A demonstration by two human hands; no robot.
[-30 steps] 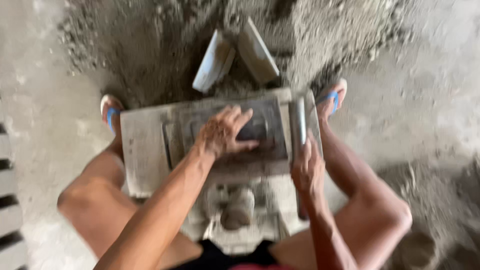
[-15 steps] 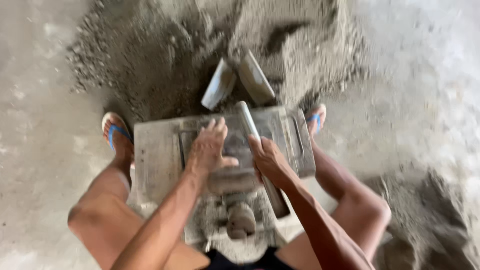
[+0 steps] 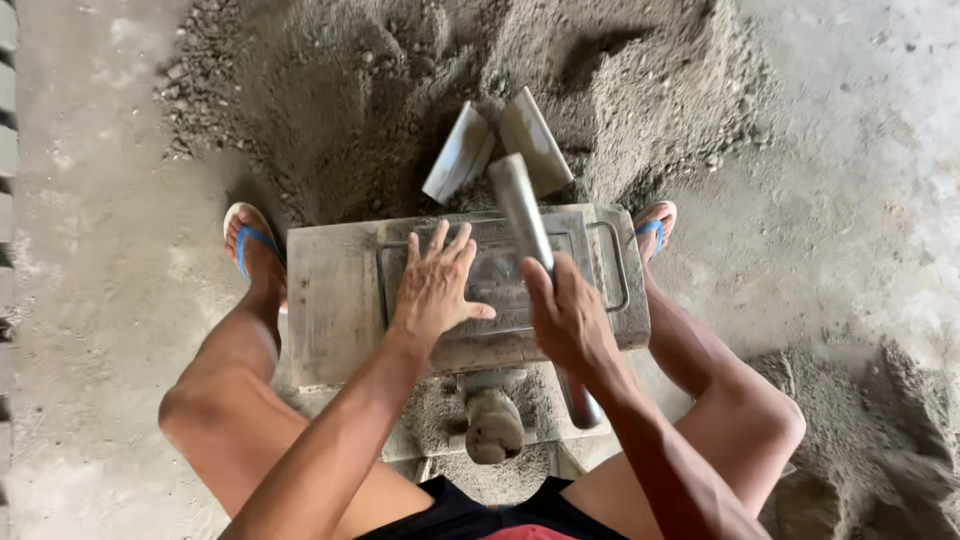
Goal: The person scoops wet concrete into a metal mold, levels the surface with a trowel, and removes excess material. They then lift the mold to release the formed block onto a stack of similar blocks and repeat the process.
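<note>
A grey metal block mould (image 3: pixel 330 300) sits on a stand between my knees. My left hand (image 3: pixel 435 285) lies flat with spread fingers on the plate in the mould's middle. My right hand (image 3: pixel 570 320) is closed around a thick grey metal bar (image 3: pixel 520 205). The bar slants across the mould, its far end raised toward the sand pile and its near end sticking out below my wrist. A metal handle loop (image 3: pixel 615 265) is on the mould's right side.
A big pile of grey sand mix (image 3: pixel 400 90) lies beyond the mould, with two flat scoop plates (image 3: pixel 500 150) stuck in it. My feet wear blue-strapped sandals (image 3: pixel 245 240) either side. More sand (image 3: pixel 870 440) lies at the lower right. Slatted blocks (image 3: pixel 8 60) edge the left.
My right hand carried the bar from the mould's right edge to over its middle, far end now raised toward the pile. My left hand has flattened on the plate.
</note>
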